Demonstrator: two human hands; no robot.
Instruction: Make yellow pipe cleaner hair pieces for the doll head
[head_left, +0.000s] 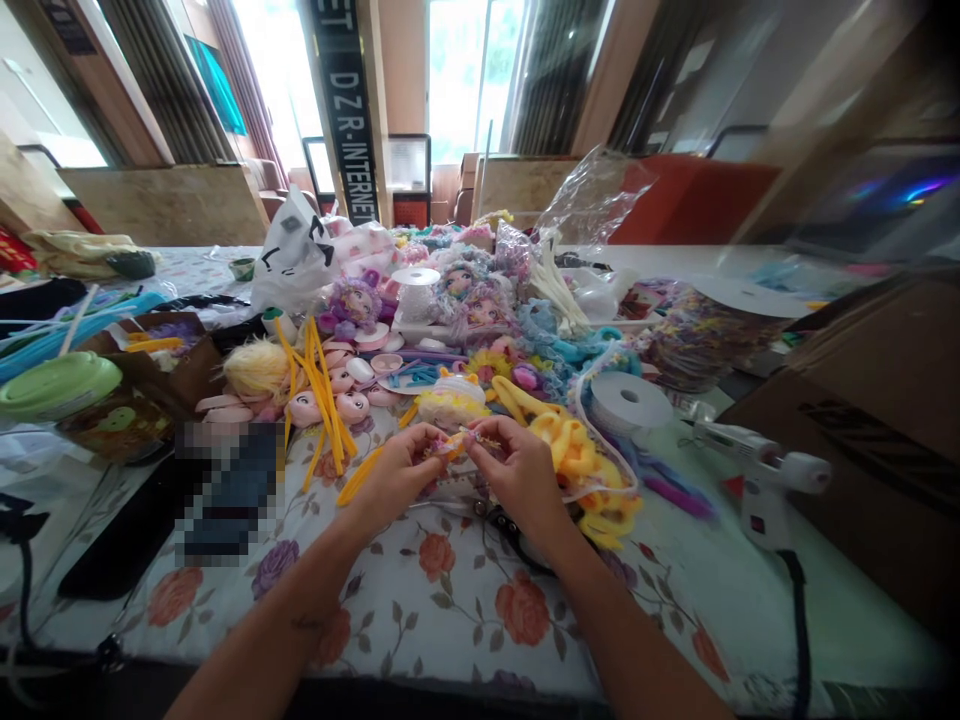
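Observation:
My left hand (405,462) and my right hand (519,468) meet above the middle of the flowered tablecloth, fingertips pinched. Between them they hold a small yellow piece with pastel trim (454,444); the fingers cover most of it, so its exact kind is unclear. Just behind the fingers sits a fluffy pale-yellow and white piece with small orange tips (452,396). Fluffy yellow pipe cleaners (577,462) lie in a coil beside my right hand. Left of my left hand, straight yellow-orange stems (321,385) rest across pink doll heads (352,406).
A white glue gun (765,478) and a white ribbon spool (631,402) are on the right, near a cardboard box (862,430). On the left are a green-lidded jar (64,388) and a black flat object (124,530). Fluffy dolls (469,285) and plastic bags pile up behind.

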